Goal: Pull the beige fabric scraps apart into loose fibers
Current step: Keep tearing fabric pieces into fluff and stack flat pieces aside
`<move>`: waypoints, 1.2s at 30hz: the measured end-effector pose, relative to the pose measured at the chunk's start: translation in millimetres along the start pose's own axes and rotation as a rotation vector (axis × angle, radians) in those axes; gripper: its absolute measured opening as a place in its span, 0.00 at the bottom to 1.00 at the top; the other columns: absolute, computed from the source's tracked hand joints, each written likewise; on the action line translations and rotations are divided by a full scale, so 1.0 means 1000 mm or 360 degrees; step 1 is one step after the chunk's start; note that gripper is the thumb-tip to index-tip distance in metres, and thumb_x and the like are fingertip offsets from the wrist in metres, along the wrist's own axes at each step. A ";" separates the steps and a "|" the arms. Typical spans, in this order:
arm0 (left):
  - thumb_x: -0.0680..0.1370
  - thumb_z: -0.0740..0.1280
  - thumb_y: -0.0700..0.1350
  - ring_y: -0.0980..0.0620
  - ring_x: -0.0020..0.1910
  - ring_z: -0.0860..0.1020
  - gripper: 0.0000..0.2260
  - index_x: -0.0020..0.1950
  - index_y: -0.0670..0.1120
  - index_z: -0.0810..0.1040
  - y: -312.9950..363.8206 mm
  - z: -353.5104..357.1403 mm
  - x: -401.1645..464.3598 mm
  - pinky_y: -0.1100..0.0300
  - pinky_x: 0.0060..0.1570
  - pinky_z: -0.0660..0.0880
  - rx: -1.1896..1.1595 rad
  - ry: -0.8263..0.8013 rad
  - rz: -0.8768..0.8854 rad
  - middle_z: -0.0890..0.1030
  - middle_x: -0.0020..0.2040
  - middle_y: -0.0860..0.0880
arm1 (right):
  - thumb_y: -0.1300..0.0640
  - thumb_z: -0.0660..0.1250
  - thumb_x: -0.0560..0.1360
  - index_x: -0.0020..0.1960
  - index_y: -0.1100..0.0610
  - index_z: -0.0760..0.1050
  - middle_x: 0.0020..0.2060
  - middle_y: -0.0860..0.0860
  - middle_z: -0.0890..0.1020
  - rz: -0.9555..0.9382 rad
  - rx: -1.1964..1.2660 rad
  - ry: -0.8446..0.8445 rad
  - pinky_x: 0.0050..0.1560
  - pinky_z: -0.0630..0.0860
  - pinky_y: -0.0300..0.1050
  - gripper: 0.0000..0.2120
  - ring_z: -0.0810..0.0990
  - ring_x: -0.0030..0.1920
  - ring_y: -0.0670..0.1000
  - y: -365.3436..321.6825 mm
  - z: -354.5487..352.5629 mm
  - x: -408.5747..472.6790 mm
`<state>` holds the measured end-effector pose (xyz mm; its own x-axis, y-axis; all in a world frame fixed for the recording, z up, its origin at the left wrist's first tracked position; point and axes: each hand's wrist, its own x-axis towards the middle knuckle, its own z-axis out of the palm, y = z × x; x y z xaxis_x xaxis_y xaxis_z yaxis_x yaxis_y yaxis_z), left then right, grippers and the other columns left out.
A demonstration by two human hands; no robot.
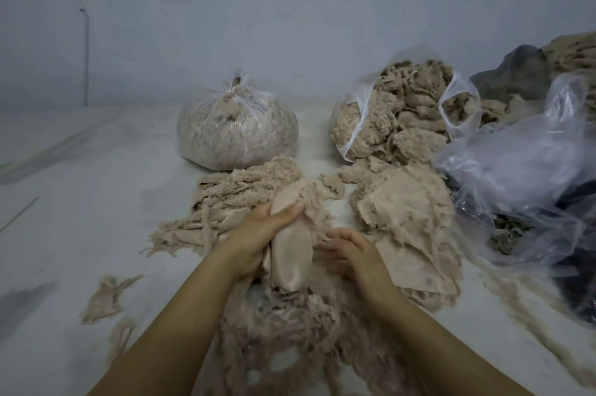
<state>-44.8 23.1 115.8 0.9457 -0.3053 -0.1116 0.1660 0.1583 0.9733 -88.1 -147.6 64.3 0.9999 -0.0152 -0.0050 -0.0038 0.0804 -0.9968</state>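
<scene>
My left hand (258, 234) grips a smooth beige fabric scrap (292, 260) that stands upright in the middle of the floor. To its right, my right hand (351, 253) has its fingers curled into the frayed edge of the same scrap. Loose beige fibers (290, 324) are heaped under and in front of both hands. One pile of fabric strips (232, 202) lies behind my left hand, and flat beige scraps (409, 221) lie to the right.
A tied clear bag of fibers (237, 128) stands at the back. An open bag of beige scraps (403, 112) sits to its right. Crumpled clear plastic (522, 163) over dark material fills the right side. Small scraps (106, 297) lie at left on the pale floor.
</scene>
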 end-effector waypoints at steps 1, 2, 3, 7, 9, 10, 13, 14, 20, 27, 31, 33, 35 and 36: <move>0.71 0.70 0.49 0.46 0.47 0.83 0.16 0.54 0.41 0.80 -0.002 0.007 0.002 0.54 0.46 0.81 -0.0040 0.0017 -0.0004 0.84 0.48 0.42 | 0.55 0.66 0.78 0.46 0.56 0.78 0.38 0.50 0.83 0.0017 0.0076 -0.0078 0.38 0.76 0.39 0.06 0.82 0.39 0.48 -0.004 0.005 0.001; 0.73 0.69 0.47 0.45 0.47 0.83 0.14 0.54 0.40 0.80 -0.004 0.013 0.003 0.54 0.48 0.81 -0.0049 0.0042 -0.0002 0.84 0.48 0.41 | 0.51 0.67 0.77 0.43 0.56 0.78 0.35 0.48 0.83 0.0024 0.0099 -0.0129 0.35 0.75 0.37 0.09 0.81 0.37 0.46 -0.007 0.010 0.001; 0.75 0.68 0.46 0.45 0.46 0.83 0.11 0.53 0.41 0.80 -0.006 0.017 0.005 0.54 0.47 0.80 0.0011 0.0096 0.0018 0.84 0.47 0.41 | 0.51 0.68 0.76 0.41 0.56 0.78 0.34 0.47 0.82 0.0008 0.0101 -0.0124 0.34 0.75 0.36 0.09 0.80 0.35 0.45 -0.009 0.015 0.001; 0.79 0.65 0.39 0.51 0.34 0.78 0.03 0.45 0.42 0.75 -0.011 0.016 0.015 0.59 0.37 0.76 0.0247 0.0637 0.0179 0.79 0.36 0.47 | 0.57 0.66 0.78 0.39 0.55 0.74 0.33 0.54 0.80 -0.0011 0.0216 0.0096 0.36 0.73 0.47 0.09 0.77 0.35 0.53 -0.008 0.019 -0.002; 0.79 0.64 0.38 0.55 0.29 0.75 0.06 0.42 0.42 0.72 -0.012 0.011 0.019 0.63 0.32 0.73 0.0223 0.0772 0.0253 0.76 0.31 0.48 | 0.56 0.66 0.78 0.37 0.55 0.72 0.35 0.56 0.77 -0.0001 0.0230 0.0184 0.37 0.70 0.50 0.11 0.74 0.36 0.54 -0.007 0.014 -0.004; 0.79 0.64 0.38 0.57 0.25 0.74 0.06 0.42 0.42 0.72 -0.012 0.009 0.020 0.65 0.28 0.72 0.0256 0.0797 0.0275 0.76 0.30 0.49 | 0.55 0.65 0.78 0.37 0.55 0.73 0.35 0.55 0.79 -0.0002 0.0268 0.0215 0.37 0.72 0.49 0.11 0.75 0.36 0.53 -0.007 0.012 -0.004; 0.79 0.64 0.38 0.62 0.20 0.71 0.06 0.42 0.43 0.71 -0.017 0.012 0.023 0.70 0.23 0.69 0.0316 0.0781 0.0338 0.75 0.29 0.48 | 0.55 0.66 0.77 0.38 0.55 0.77 0.35 0.53 0.81 -0.0014 0.0340 0.0222 0.39 0.74 0.46 0.10 0.78 0.36 0.51 -0.011 0.009 -0.004; 0.79 0.64 0.38 0.61 0.21 0.72 0.06 0.42 0.43 0.70 -0.018 0.011 0.025 0.69 0.23 0.69 0.0315 0.0811 0.0346 0.75 0.30 0.48 | 0.55 0.67 0.76 0.37 0.54 0.78 0.34 0.54 0.80 0.0001 0.0360 0.0185 0.40 0.72 0.46 0.09 0.76 0.36 0.53 -0.012 0.007 -0.004; 0.78 0.65 0.41 0.54 0.26 0.73 0.03 0.49 0.42 0.73 -0.017 -0.010 0.034 0.65 0.24 0.68 0.0359 0.0818 0.0185 0.78 0.34 0.46 | 0.52 0.73 0.66 0.40 0.59 0.82 0.37 0.53 0.83 0.0239 0.0186 -0.0225 0.43 0.75 0.44 0.10 0.80 0.39 0.50 -0.019 -0.005 -0.005; 0.79 0.62 0.53 0.60 0.60 0.72 0.20 0.71 0.51 0.65 -0.016 0.008 0.025 0.66 0.59 0.68 0.1114 0.0520 0.0857 0.75 0.60 0.56 | 0.57 0.64 0.79 0.38 0.57 0.73 0.33 0.55 0.78 0.0158 0.0226 -0.0182 0.33 0.73 0.40 0.11 0.76 0.31 0.49 -0.020 -0.005 0.007; 0.81 0.59 0.48 0.63 0.45 0.77 0.08 0.52 0.50 0.77 -0.017 0.026 0.026 0.68 0.48 0.71 0.1090 -0.0096 0.0640 0.80 0.44 0.54 | 0.51 0.66 0.75 0.46 0.65 0.81 0.38 0.61 0.83 0.0181 0.0282 -0.0336 0.35 0.77 0.42 0.15 0.82 0.34 0.53 -0.023 -0.003 0.007; 0.80 0.61 0.40 0.61 0.37 0.73 0.08 0.45 0.43 0.78 -0.018 0.028 0.029 0.68 0.42 0.70 0.0995 -0.0030 0.0669 0.76 0.38 0.52 | 0.47 0.68 0.72 0.49 0.70 0.78 0.38 0.62 0.82 0.0204 0.0209 -0.0357 0.35 0.76 0.42 0.23 0.80 0.34 0.53 -0.023 -0.005 0.005; 0.81 0.60 0.39 0.62 0.32 0.71 0.09 0.42 0.41 0.76 -0.019 0.027 0.031 0.69 0.36 0.69 0.0838 0.0180 0.0658 0.73 0.34 0.51 | 0.43 0.69 0.69 0.48 0.72 0.77 0.39 0.61 0.78 0.0173 0.0039 -0.0344 0.36 0.71 0.42 0.29 0.75 0.35 0.54 -0.023 -0.007 0.004; 0.81 0.60 0.40 0.64 0.30 0.70 0.10 0.40 0.42 0.75 -0.019 0.026 0.033 0.71 0.33 0.68 0.0790 0.0278 0.0629 0.73 0.32 0.53 | 0.43 0.68 0.69 0.49 0.73 0.76 0.39 0.60 0.77 0.0147 -0.0020 -0.0353 0.36 0.70 0.41 0.30 0.74 0.36 0.54 -0.023 -0.007 0.003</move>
<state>-24.3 -14.6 99.1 0.9474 -0.1496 0.2828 -0.3121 -0.2374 0.9199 -85.2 -156.8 86.3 0.9742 0.2109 -0.0801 -0.0944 0.0586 -0.9938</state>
